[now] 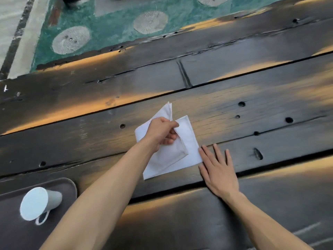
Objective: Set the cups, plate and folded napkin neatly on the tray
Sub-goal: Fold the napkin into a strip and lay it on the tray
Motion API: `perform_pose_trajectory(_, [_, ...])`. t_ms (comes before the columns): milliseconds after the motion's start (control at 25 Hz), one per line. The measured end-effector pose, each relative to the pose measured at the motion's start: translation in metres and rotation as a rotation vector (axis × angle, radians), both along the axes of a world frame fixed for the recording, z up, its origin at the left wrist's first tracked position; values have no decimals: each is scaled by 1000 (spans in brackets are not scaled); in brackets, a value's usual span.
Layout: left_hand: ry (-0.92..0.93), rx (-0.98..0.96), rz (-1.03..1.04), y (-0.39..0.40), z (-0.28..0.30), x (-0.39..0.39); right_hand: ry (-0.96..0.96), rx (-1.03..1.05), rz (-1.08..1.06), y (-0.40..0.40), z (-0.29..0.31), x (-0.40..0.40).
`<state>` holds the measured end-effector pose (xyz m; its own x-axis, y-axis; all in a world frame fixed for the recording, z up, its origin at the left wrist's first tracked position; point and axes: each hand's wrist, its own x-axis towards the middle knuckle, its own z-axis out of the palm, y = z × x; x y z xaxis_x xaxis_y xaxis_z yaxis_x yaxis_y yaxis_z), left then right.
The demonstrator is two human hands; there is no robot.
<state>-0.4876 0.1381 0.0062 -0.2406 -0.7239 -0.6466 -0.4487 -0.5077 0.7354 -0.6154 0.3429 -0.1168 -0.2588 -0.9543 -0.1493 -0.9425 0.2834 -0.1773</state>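
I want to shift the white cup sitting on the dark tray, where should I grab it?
Probably by the loop handle of the white cup, which juts toward the near edge of the dark tray. Come in from the near side with your fingers; its tapered wall looks likelier to slip.

Worktop (234,73): dark weathered wooden planks, knot holes, gaps between boards, warm orange light streaks. Floor (115,24) beyond: worn green paint, pale round patches (71,40).
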Motion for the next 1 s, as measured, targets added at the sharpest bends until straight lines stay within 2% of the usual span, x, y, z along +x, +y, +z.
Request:
perform_pose_trajectory(280, [-121,-16,-116,14,-49,-32,-4,-45,-36,0,-2,3])
perform_pose_trajectory(600, [-200,-68,-152,17,-74,-46,-10,-61,-45,-1,-2,1])
perform_pose_trajectory(680, [-182,-69,-163,20,-74,-44,-12,-66,-47,-1,-3,1])
perform_pose_trajectory(800, [-54,-54,-125,25,-70,-28,1,-58,-51,-1,-1,1])
perform_pose_trajectory(880, [-2,-180,-89,31,-69,-3,-8,-63,-44,-1,3,2])
perform_pose_trajectory(1000, [-136,-515,-137,44,-72,48,-92,-134,-112,-2,11,1])
